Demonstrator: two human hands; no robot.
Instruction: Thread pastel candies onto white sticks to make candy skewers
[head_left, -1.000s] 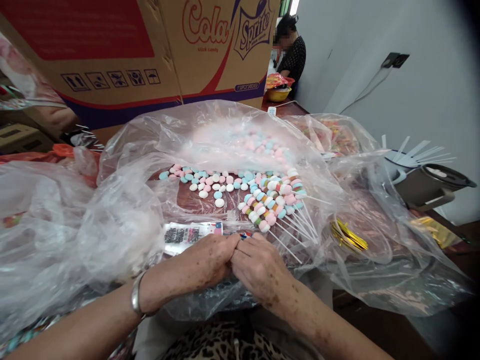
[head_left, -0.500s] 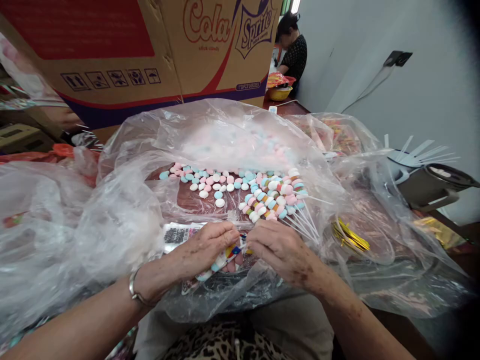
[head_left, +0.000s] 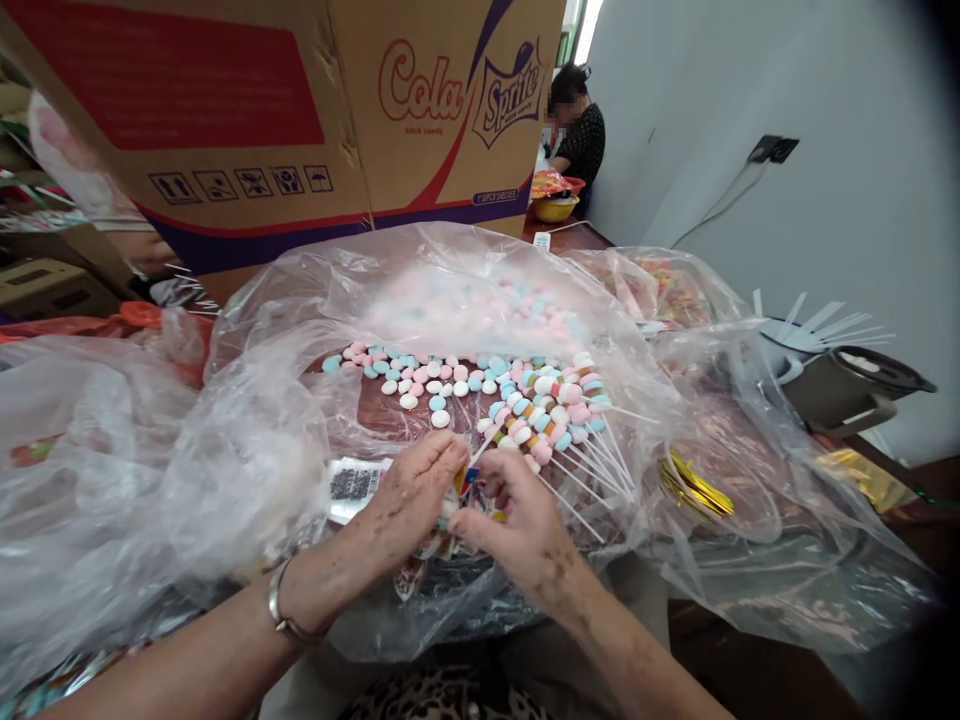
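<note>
In front of me my left hand [head_left: 420, 485] is closed around a marshmallow-like candy stick in a printed plastic wrapper [head_left: 459, 482], mostly hidden by my fingers. A thin white stick [head_left: 484, 447] points up from between the hands. My right hand [head_left: 521, 520] is curled around the wrapper's near side, its thumb against it. Just beyond the hands lies a pile of candy skewers [head_left: 551, 405] in pink, white and blue, sticks pointing right. Loose round candies [head_left: 439, 375] spill from a large clear plastic bag [head_left: 450, 240]. Flat printed wrappers [head_left: 356, 485] lie left of my left hand.
A tall carton [head_left: 420, 110] stands behind the bag. Gold twist ties [head_left: 697, 485] lie at the right, with a grey jug [head_left: 855, 390] and a container of white sticks [head_left: 795, 340] beyond. Crumpled plastic [head_left: 240, 460] covers the left side. Another person [head_left: 581, 135] sits farther back.
My right hand has turned, its thumb now lower and its fingers more spread from it. A white stick now shows upright between the hands. The view has tilted slightly upward.
</note>
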